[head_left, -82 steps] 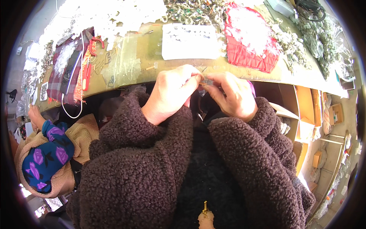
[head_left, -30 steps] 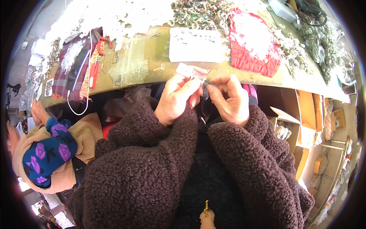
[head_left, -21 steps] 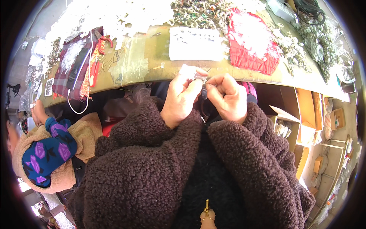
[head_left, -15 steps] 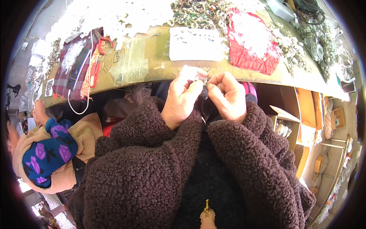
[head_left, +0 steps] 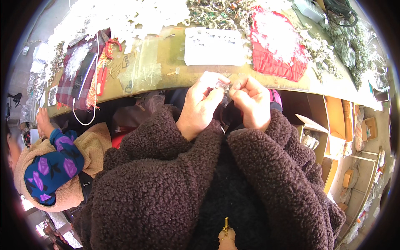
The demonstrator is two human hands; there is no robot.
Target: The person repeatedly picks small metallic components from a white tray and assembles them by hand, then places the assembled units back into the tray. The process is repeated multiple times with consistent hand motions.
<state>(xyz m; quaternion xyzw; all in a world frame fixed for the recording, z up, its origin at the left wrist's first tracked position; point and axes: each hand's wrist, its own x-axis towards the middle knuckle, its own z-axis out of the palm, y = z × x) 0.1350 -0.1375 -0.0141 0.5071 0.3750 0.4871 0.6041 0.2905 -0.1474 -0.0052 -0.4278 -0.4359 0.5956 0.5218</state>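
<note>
My left hand (head_left: 201, 106) and my right hand (head_left: 251, 102) meet close together just below the table's front edge (head_left: 175, 85). Between their fingertips they pinch a small clear plastic packet (head_left: 218, 82) with a tiny piece inside; what the piece is cannot be made out. Both forearms wear fuzzy dark brown sleeves (head_left: 166, 175) that fill the lower half of the view. A white sheet (head_left: 214, 46) lies on the table right beyond my hands.
A red cloth (head_left: 277, 43) with white bits lies at right, heaps of small metal parts (head_left: 216, 12) behind. A plaid cloth (head_left: 81, 71) with red pliers (head_left: 102, 77) is at left. Another person's patterned sleeve (head_left: 52, 166) is lower left. Cardboard boxes (head_left: 337, 121) stand at right.
My hands rose a little toward the table edge and drew closer together, still working the small packet between the fingertips. The view shifted slightly; the person at left stayed put.
</note>
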